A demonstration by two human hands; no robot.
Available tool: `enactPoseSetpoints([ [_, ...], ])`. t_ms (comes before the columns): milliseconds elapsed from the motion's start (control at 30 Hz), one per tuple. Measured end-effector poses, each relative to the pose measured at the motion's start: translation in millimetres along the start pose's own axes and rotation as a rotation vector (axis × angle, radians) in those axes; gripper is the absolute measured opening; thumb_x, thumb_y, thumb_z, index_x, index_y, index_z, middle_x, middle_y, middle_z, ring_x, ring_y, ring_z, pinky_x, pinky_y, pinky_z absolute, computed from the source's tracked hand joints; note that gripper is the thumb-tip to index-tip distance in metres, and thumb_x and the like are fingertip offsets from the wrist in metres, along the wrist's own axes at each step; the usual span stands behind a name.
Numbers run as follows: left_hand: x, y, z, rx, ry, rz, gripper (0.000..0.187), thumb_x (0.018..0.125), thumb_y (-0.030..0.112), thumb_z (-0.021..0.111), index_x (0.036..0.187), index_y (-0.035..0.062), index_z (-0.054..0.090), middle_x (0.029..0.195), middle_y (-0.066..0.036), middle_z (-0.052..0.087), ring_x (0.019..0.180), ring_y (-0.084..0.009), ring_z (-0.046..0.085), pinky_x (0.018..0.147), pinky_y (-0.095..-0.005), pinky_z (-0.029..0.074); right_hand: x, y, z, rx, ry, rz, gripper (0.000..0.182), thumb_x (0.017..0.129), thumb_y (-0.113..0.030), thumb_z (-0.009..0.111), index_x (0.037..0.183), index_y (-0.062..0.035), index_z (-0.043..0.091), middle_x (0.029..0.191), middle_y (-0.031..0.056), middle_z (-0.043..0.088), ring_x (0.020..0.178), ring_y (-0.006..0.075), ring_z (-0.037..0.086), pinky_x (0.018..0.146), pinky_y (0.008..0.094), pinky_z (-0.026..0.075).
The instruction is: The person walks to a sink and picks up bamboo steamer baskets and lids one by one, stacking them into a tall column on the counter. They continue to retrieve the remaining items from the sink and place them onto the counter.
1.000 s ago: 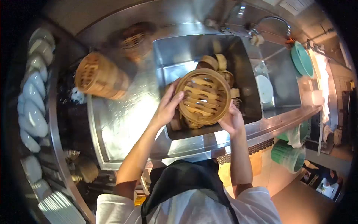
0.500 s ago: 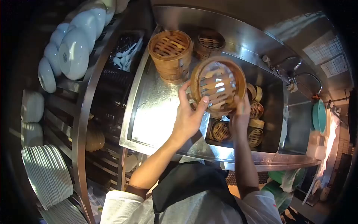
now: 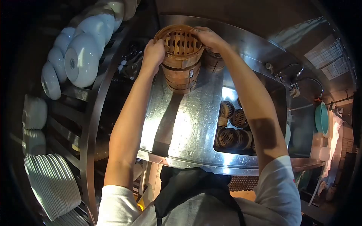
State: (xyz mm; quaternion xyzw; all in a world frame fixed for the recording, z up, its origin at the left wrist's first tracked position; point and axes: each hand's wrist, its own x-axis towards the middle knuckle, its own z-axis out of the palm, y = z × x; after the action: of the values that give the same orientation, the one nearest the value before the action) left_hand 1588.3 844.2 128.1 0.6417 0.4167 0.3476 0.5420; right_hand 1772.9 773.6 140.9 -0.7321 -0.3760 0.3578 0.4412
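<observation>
A round bamboo steamer basket with a slatted base (image 3: 182,42) sits on top of a tall stack of steamers (image 3: 181,78) on the steel drainboard. My left hand (image 3: 154,54) grips its left rim, and my right hand (image 3: 208,37) grips its right rim. Partly behind my right arm stands a shorter steamer stack (image 3: 213,61). Several small bamboo steamers (image 3: 228,138) lie in the sink basin, some of them hidden by my right forearm.
White bowls (image 3: 81,60) and stacked plates (image 3: 52,186) fill the rack at the left. Faucets (image 3: 296,77) stand behind the sink. A green basin (image 3: 321,118) hangs at the right. The drainboard's front edge (image 3: 188,164) runs before my body.
Both hands have moved up and left with the basket, from over the sink onto the tall stack. The basket now rests on it, and the view has shifted slightly.
</observation>
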Motion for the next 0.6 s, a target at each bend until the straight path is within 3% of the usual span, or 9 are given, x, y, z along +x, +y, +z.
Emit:
enactPoseSetpoints([
  [100,5,-26,3,0.157,-0.004,-0.059,0.049,0.080,0.029,0.041,0.110,-0.0076,0.051,0.108,-0.028,0.055,0.107,-0.0358,0.052,0.089,-0.0368,0.038,-13,-9,4,-0.119,-0.050,0.023,0.056,0.086,-0.038,0.052,0.130,-0.0068,0.040,0.130,0.0139,0.043,0.119,0.0269,0.042,0.096,0.0376,0.035],
  [267,-4,-24,6,0.233,0.039,-0.078,0.049,0.080,0.032,0.042,0.110,-0.0059,0.051,0.110,-0.029,0.054,0.109,-0.0378,0.050,0.091,-0.0382,0.038,21,9,3,-0.164,-0.054,0.014,0.057,0.084,-0.041,0.054,0.130,-0.0104,0.042,0.130,0.0124,0.044,0.120,0.0265,0.041,0.097,0.0384,0.035],
  [467,-10,-28,4,0.275,0.058,-0.049,0.050,0.082,0.034,0.040,0.111,-0.0056,0.051,0.110,-0.029,0.053,0.109,-0.0378,0.049,0.091,-0.0389,0.038,-8,-25,3,-0.257,-0.136,0.006,0.059,0.081,-0.049,0.055,0.126,-0.0121,0.047,0.125,0.0110,0.049,0.118,0.0256,0.043,0.097,0.0399,0.034],
  [533,-15,-25,3,0.351,0.095,-0.009,0.051,0.083,0.035,0.040,0.112,-0.0060,0.051,0.110,-0.030,0.052,0.110,-0.0390,0.048,0.091,-0.0405,0.037,40,9,2,-0.246,-0.254,-0.126,0.062,0.079,-0.055,0.055,0.124,-0.0127,0.049,0.123,0.0113,0.051,0.118,0.0267,0.042,0.097,0.0431,0.033],
  [600,-2,-40,-1,0.410,0.053,0.022,0.051,0.085,0.036,0.042,0.111,-0.0060,0.052,0.109,-0.027,0.055,0.105,-0.0349,0.053,0.088,-0.0394,0.039,34,10,7,-0.233,-0.100,-0.041,0.059,0.080,-0.055,0.054,0.121,-0.0127,0.052,0.120,0.0115,0.053,0.115,0.0246,0.045,0.096,0.0404,0.034],
])
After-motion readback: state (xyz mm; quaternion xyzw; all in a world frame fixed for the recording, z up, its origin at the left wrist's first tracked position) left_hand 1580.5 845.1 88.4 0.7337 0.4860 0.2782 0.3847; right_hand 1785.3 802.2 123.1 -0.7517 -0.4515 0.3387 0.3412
